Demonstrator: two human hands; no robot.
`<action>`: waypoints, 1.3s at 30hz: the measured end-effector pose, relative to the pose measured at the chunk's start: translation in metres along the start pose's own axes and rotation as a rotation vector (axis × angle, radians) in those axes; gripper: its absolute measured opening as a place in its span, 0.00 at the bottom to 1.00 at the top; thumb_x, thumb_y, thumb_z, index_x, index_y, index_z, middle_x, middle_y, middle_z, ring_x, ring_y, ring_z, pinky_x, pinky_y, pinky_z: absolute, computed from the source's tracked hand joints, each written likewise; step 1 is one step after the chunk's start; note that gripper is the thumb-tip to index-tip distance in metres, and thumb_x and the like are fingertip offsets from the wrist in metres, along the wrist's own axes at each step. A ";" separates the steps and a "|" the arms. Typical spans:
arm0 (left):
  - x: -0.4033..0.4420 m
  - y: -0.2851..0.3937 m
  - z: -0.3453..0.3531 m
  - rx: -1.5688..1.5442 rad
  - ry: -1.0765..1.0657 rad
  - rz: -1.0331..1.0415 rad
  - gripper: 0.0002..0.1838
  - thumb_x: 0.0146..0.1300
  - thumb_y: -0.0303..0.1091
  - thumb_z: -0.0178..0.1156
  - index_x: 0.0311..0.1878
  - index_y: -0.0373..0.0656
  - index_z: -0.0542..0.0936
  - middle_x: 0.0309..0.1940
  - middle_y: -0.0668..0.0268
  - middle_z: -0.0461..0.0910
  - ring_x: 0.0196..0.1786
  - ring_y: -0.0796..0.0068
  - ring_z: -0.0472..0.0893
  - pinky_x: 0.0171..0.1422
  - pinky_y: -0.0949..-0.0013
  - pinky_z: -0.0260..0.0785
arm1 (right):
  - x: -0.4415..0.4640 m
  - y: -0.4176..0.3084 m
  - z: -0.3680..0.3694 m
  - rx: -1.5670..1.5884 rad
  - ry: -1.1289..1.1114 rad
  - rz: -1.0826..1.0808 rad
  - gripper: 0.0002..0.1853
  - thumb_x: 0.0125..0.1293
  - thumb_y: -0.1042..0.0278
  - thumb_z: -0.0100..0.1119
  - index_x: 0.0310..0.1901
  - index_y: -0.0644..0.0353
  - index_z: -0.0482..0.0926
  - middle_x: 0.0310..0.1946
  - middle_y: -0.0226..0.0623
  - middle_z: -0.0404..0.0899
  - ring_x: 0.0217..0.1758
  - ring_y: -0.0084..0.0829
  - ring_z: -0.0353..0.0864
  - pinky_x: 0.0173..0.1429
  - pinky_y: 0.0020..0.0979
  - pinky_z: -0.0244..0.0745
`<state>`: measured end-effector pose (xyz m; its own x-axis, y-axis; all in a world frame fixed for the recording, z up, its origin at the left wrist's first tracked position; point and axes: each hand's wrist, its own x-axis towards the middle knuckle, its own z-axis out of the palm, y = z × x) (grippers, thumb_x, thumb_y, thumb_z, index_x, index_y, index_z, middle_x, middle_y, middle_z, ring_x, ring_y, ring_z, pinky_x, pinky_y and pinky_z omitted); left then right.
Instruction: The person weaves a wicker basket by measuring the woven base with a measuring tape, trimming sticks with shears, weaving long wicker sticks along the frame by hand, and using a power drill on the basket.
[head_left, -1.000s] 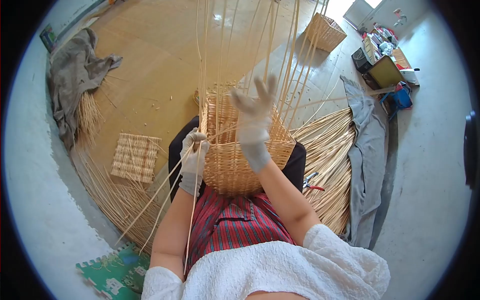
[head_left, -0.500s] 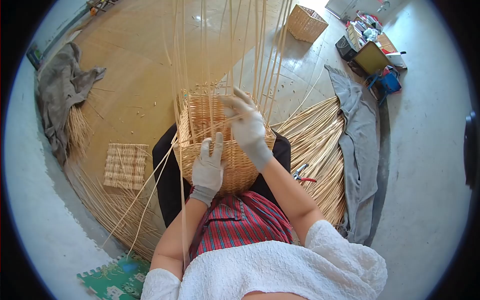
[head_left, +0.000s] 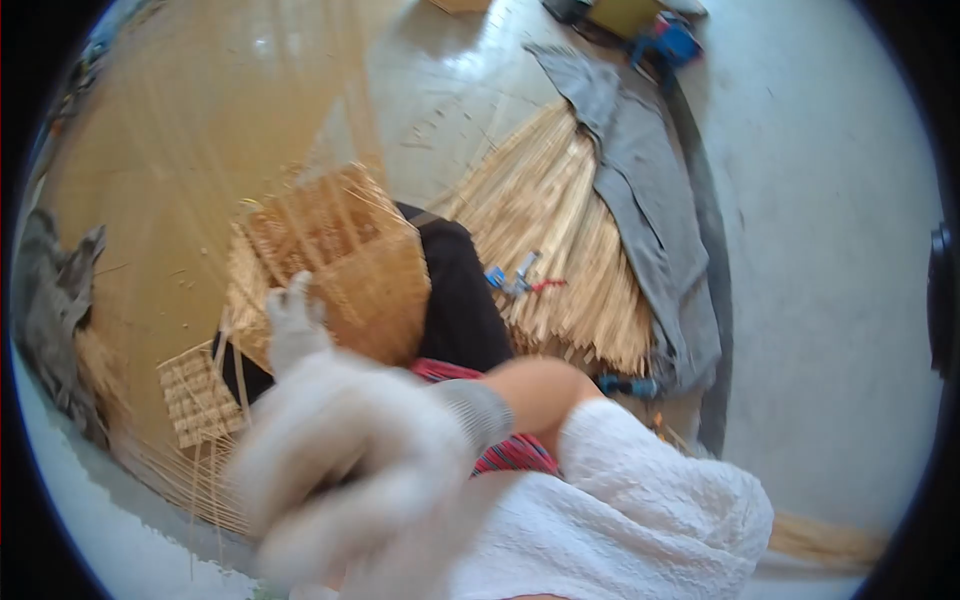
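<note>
A half-woven wicker basket (head_left: 375,290) sits tilted on the lap, over dark trousers and a red striped cloth. Long upright stakes rise from its rim and are blurred. My left hand (head_left: 298,325), in a pale glove, holds the basket at its near left rim, with the fingertips up at the edge. Close to the camera, my right hand (head_left: 350,460), also gloved, is large and smeared by motion. Its fingers look bent, but whether they hold anything cannot be made out. This hand covers the left forearm and part of the lap.
A fan of pale canes (head_left: 560,240) lies at the right beside a grey cloth (head_left: 650,210). Pruning shears (head_left: 525,280) with red and blue parts rest on the canes. A woven square panel (head_left: 200,395) and loose strands lie at the left. A blue object (head_left: 670,45) stands at upper right.
My right hand has left the basket's stakes and come up close to the camera. The view has turned rightward, and the basket appears more tilted. My left hand stays at the basket.
</note>
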<state>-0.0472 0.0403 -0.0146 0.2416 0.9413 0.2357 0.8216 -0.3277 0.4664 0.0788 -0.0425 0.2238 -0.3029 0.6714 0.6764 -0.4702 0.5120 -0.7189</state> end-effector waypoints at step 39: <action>-0.033 -0.077 -0.049 -0.367 0.360 -0.076 0.15 0.65 0.30 0.67 0.54 0.39 0.82 0.45 0.62 0.82 0.47 0.69 0.82 0.56 0.67 0.74 | -0.083 0.176 -0.072 -0.186 0.495 0.606 0.14 0.78 0.62 0.52 0.54 0.63 0.79 0.22 0.22 0.71 0.21 0.14 0.66 0.25 0.19 0.61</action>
<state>-0.1437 0.0308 -0.0159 -0.0577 0.8974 0.4374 0.5790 -0.3268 0.7470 0.0807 0.0301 0.0299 -0.0381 0.9984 0.0417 -0.1829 0.0340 -0.9825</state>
